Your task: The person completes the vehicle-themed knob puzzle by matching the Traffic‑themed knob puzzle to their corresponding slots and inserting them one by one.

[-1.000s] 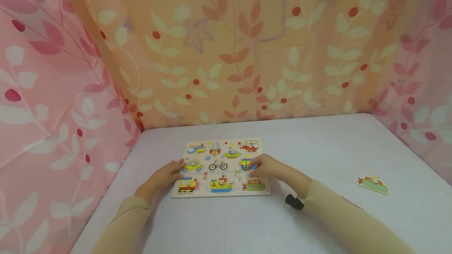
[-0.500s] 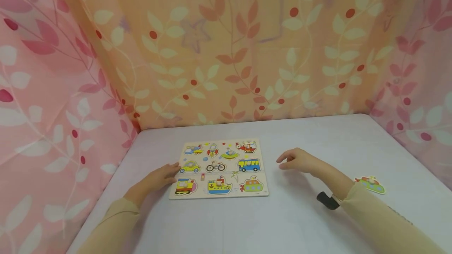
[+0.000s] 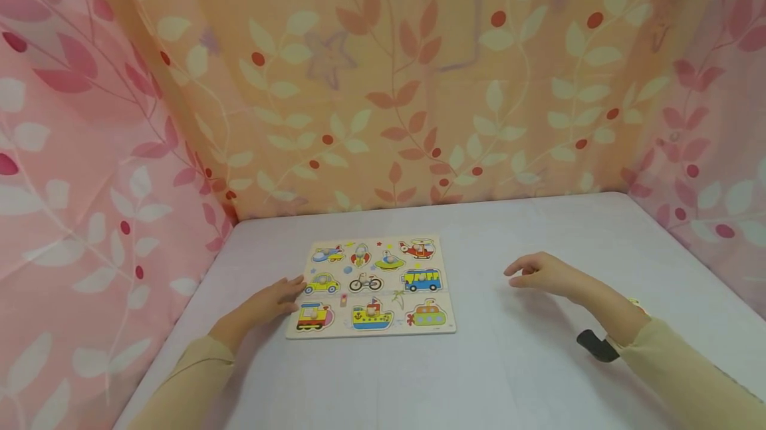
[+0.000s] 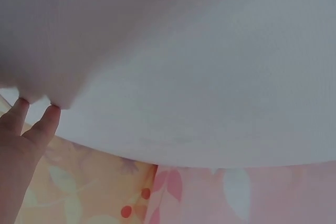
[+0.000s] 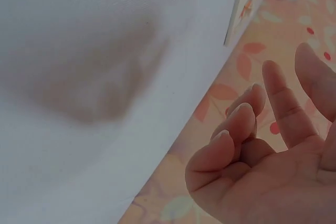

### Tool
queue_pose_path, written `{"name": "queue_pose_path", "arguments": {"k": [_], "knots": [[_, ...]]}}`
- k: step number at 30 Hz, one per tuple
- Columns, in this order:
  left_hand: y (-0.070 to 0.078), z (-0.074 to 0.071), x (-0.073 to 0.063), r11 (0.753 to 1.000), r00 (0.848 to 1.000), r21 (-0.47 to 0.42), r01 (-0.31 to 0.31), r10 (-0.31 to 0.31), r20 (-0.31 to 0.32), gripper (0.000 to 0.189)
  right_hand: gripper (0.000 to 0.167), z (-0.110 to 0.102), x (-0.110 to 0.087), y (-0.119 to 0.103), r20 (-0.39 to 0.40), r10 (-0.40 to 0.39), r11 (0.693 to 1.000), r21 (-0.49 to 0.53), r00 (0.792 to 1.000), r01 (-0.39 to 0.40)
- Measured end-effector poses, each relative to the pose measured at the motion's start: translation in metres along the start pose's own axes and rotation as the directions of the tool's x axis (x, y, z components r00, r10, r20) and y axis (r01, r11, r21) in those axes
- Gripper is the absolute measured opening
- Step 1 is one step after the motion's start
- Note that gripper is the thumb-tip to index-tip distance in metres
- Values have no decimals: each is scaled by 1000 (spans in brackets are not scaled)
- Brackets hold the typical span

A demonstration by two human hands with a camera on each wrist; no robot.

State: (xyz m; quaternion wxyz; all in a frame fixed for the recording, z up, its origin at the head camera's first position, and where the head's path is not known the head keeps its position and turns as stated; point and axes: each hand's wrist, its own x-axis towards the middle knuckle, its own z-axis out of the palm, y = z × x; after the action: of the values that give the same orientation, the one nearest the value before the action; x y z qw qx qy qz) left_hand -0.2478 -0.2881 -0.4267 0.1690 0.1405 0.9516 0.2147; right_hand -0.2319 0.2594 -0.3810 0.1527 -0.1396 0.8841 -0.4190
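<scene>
A wooden puzzle board (image 3: 371, 296) with colourful vehicle pictures lies flat left of centre in the head view. At its left edge rests my left hand (image 3: 269, 304), fingers extended beside the yellow car (image 3: 322, 282) and the train (image 3: 314, 316). My right hand (image 3: 544, 274) hovers above the table to the right of the board, fingers loosely bent and holding nothing; the right wrist view shows the bare palm. On the board, the blue bus (image 3: 421, 280) sits in its outline with a knob on top. The green submarine picture (image 3: 427, 314) shows no knob.
A loose submarine piece (image 3: 639, 306) lies on the white table (image 3: 479, 377) at the right, mostly hidden behind my right forearm. A black strap end (image 3: 597, 345) hangs at my right wrist. Flowered curtains (image 3: 407, 84) enclose the table at the back and sides.
My right hand has left the blue bus and moved right, away from the board, uncovering the bus. My right forearm now covers most of the loose submarine piece. The left hand stays at the board's edge.
</scene>
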Motion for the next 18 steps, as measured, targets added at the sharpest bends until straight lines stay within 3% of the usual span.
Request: {"name": "queue_pose_path", "arguments": {"k": [5, 8, 18], "knots": [[1, -1, -1, 999, 999, 23, -36, 36, -14, 58, 35, -6, -4, 7, -3, 6, 1000, 6, 1000, -6], [2, -1, -3, 1000, 999, -7, -25, 25, -28, 57, 35, -11, -7, 12, -14, -1, 1000, -3, 1000, 1], [2, 3, -5, 1000, 998, 9, -20, 20, -54, 56, 35, -34, -18, 37, -26, -58, 995, -82, 998, 55]]}}
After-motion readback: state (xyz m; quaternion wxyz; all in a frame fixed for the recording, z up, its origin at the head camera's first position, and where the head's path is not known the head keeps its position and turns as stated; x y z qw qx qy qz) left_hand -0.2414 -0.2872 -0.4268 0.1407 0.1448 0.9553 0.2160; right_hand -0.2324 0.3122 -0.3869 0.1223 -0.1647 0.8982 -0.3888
